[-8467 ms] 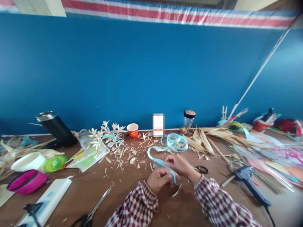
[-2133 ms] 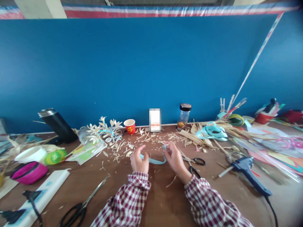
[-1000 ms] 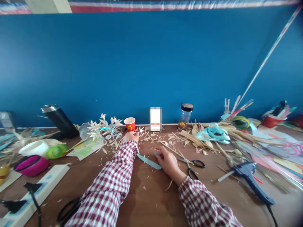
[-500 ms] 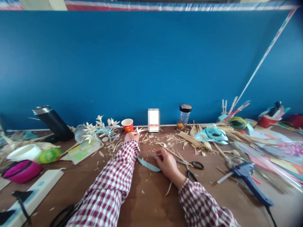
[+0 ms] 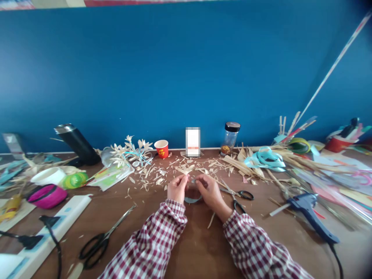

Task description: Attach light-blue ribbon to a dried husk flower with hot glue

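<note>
My left hand [image 5: 178,188] pinches a pale flower [image 5: 185,169] with pointed petals, made of a thin straw-like material. Close beside it, my right hand [image 5: 209,192] has thumb and forefinger closed on one end of a light blue ribbon strip [image 5: 193,200]. The strip hangs in a curve below and between the two hands. Just right of my right hand lies a pair of black-handled scissors [image 5: 236,195], partly spread. Pale shavings [image 5: 162,169] are scattered behind my hands, and a red paper cup [image 5: 161,149] stands past them.
Finished flowers on blue stems [image 5: 132,152] are at the back left. A lidded jar [image 5: 230,138] stands back right. The right side holds a blue glue gun [image 5: 312,217] and a ribbon coil [image 5: 266,159]. A power strip [image 5: 58,232] and second scissors [image 5: 100,244] lie left.
My left hand has come back from beside the red cup to the middle, bringing the pale flower near my right hand. The right hand keeps the blue ribbon strip. The view has shifted slightly.
</note>
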`<state>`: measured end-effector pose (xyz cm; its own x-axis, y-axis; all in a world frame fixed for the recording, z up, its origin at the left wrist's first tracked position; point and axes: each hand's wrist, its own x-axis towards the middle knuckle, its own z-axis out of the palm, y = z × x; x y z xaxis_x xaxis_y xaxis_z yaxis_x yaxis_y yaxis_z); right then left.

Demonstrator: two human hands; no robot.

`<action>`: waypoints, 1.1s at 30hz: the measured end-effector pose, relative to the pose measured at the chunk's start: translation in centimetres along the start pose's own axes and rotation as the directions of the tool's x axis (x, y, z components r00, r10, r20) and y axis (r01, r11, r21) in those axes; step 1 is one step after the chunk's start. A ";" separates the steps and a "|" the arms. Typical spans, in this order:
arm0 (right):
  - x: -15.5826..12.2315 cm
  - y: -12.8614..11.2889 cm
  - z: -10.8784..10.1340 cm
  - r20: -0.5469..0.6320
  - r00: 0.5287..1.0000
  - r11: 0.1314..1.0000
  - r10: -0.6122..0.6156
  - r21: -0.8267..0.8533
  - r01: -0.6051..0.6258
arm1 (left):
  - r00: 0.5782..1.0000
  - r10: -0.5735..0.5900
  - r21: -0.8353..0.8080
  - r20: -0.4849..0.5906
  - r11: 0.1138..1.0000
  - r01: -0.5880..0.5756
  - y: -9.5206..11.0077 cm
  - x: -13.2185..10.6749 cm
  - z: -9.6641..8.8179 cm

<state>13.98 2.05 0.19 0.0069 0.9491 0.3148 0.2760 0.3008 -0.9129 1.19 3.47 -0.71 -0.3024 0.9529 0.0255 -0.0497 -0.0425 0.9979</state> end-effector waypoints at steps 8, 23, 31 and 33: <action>0.1 0.7 0.4 0.013 0.998 0.998 0.056 0.016 -0.056 | 0.991 -0.017 -0.075 0.133 0.997 0.027 0.5 -0.8 -0.2; -0.6 -1.2 0.9 0.144 0.959 0.826 0.245 0.486 -0.285 | 0.968 -0.002 -0.025 0.252 1.000 0.009 1.2 -1.9 -0.4; -0.7 -1.3 1.0 0.156 0.938 0.705 0.309 0.625 -0.336 | 0.960 -0.095 -0.069 0.263 0.991 0.118 1.1 -2.1 -0.1; -0.7 -1.1 1.1 0.158 0.940 0.695 0.303 0.638 -0.331 | 0.959 -0.126 -0.097 0.253 0.983 0.154 1.0 -2.1 -0.1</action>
<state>12.62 1.17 0.75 -0.0613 0.9979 -0.0218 -0.4237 -0.0458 -0.9046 1.68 1.45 0.19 -0.0433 0.9954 -0.0858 -0.1876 0.0763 0.9793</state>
